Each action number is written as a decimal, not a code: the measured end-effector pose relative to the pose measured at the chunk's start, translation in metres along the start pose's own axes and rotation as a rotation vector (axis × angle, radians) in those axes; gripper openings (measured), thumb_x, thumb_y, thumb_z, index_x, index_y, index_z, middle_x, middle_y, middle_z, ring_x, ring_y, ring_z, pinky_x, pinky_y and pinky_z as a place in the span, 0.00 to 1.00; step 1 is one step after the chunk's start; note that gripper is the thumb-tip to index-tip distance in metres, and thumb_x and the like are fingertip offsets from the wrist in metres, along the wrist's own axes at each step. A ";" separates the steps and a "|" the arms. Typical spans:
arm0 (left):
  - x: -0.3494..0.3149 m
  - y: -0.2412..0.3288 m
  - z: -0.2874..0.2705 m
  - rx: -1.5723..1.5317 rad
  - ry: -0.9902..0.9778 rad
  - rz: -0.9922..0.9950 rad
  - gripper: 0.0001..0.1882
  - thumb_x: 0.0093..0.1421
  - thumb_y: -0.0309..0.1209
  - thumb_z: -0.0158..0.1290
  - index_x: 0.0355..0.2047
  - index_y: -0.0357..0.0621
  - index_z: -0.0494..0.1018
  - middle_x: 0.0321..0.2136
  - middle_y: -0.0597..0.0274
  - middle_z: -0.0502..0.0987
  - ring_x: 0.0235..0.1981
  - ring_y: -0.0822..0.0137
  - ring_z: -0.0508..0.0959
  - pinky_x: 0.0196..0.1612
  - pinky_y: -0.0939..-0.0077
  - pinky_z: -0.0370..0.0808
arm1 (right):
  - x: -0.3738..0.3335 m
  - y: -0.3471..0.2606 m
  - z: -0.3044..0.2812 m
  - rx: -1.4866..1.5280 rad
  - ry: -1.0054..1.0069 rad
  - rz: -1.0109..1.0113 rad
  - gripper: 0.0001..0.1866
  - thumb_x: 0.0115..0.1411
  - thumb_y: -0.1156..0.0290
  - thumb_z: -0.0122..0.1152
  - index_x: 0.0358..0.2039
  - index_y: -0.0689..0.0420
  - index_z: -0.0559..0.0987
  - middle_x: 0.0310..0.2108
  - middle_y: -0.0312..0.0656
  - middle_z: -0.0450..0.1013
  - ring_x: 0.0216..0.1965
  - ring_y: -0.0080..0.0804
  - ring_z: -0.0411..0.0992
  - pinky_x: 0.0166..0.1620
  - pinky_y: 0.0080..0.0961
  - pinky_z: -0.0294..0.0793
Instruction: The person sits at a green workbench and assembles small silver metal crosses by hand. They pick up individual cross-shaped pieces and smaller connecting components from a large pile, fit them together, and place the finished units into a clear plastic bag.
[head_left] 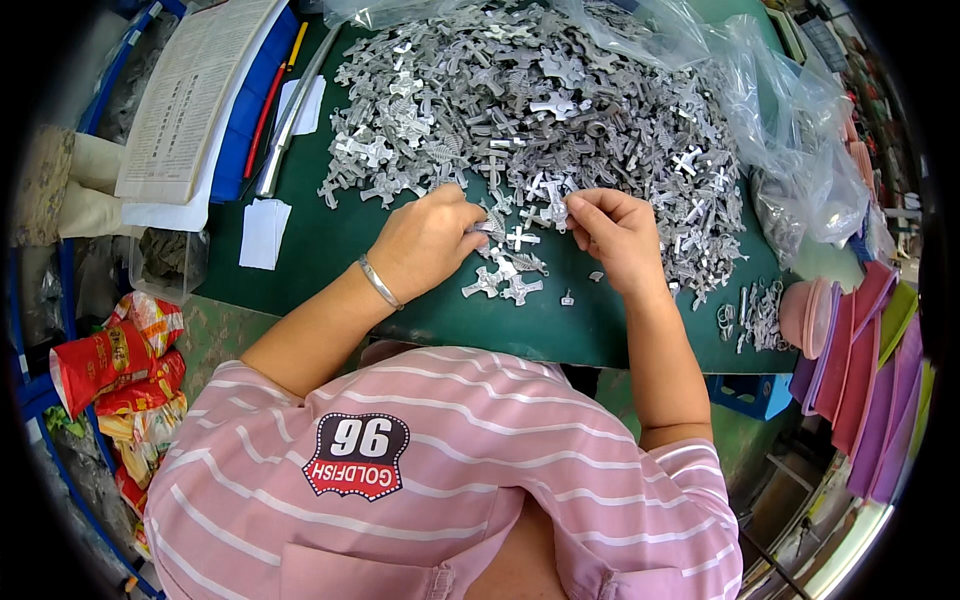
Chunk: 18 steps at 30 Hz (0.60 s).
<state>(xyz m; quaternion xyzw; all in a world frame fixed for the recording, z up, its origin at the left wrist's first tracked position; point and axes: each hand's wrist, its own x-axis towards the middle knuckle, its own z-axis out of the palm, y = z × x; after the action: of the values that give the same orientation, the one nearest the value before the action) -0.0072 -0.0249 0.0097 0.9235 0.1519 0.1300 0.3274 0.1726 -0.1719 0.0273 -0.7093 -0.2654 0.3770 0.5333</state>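
Observation:
A large heap of small silver-grey metal castings [540,100], many of them cross-shaped, covers the far part of the green table. At its near edge my left hand [428,232], with a bangle on the wrist, has its fingers curled closed on a ribbed metal piece [488,226], partly hidden by the fingertips. Thumb and forefinger of my right hand [618,232] pinch a metal cross [553,208] by its edge. Between and below the hands lie several loose metal crosses [521,288]. A tiny metal bit [567,298] rests apart, nearer the right forearm.
Clear plastic bags [790,150] edge the heap at the right. Small metal parts [763,315] lie by stacked pink cups [803,315] at the right corner. White paper slips [264,234], a metal rod [290,120] and a printed sheet [190,100] are at the left.

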 end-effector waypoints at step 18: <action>-0.004 0.005 -0.018 -1.535 -0.068 -0.569 0.06 0.59 0.29 0.50 0.32 0.38 0.71 0.22 0.60 0.74 0.13 0.78 0.67 0.12 0.89 0.56 | -0.023 -0.002 -0.004 0.409 -0.457 0.082 0.06 0.54 0.74 0.58 0.32 0.62 0.75 0.25 0.42 0.71 0.23 0.28 0.70 0.20 0.20 0.67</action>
<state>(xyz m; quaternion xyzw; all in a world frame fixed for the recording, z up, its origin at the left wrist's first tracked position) -0.0160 -0.0197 0.0259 0.3719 0.2392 0.0814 0.8932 0.1630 -0.1916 0.0355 -0.4942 -0.2683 0.5936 0.5757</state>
